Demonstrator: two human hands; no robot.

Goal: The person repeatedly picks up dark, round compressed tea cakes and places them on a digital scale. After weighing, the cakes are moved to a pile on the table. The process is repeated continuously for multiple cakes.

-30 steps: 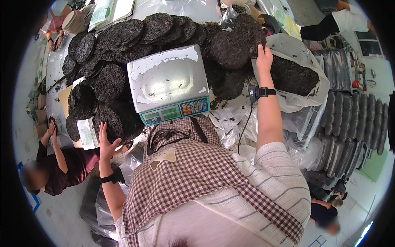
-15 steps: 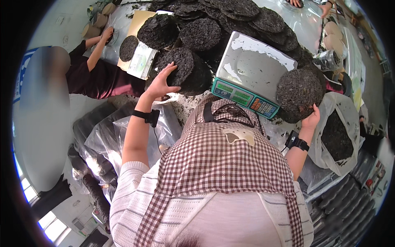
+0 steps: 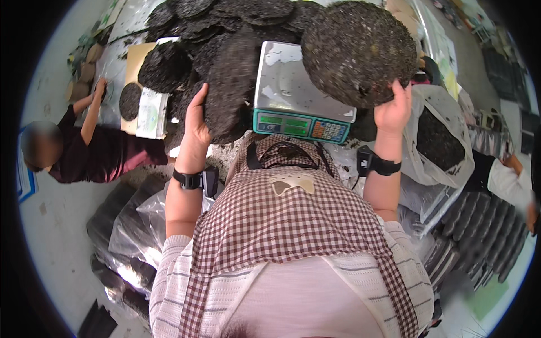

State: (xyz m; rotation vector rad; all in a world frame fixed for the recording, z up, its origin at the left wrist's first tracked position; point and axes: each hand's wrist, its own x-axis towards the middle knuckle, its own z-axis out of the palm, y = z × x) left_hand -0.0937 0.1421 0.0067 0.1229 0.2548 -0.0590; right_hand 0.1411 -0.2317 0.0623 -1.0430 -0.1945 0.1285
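Observation:
In my raised right hand [image 3: 393, 110] is a big round dried seaweed cake [image 3: 358, 53], gripped at its lower right edge. It hangs over the right part of a digital scale [image 3: 276, 73] with a green front panel, hiding some of the metal pan. Left of the scale, my left hand [image 3: 195, 132] grips another dried seaweed cake [image 3: 234, 79], tilted on edge and blurred by motion. My thumb shows at its left side; the other fingers are mostly hidden. White patches and dark crumbs mark the pan.
Behind the scale lies a heap of seaweed cakes [image 3: 253, 11]. Printed packets [image 3: 151, 115] and a smaller cake [image 3: 130, 101] lie at left, near a co-worker's hand [image 3: 101, 84]. A clear bag of dark seaweed [image 3: 437, 141] stands at right; filled bags [image 3: 135, 231] lie lower left.
My right hand has lifted its seaweed cake from beside the scale to above it. My left hand, earlier spread on a stack, now grips a tilted cake. The view has shifted.

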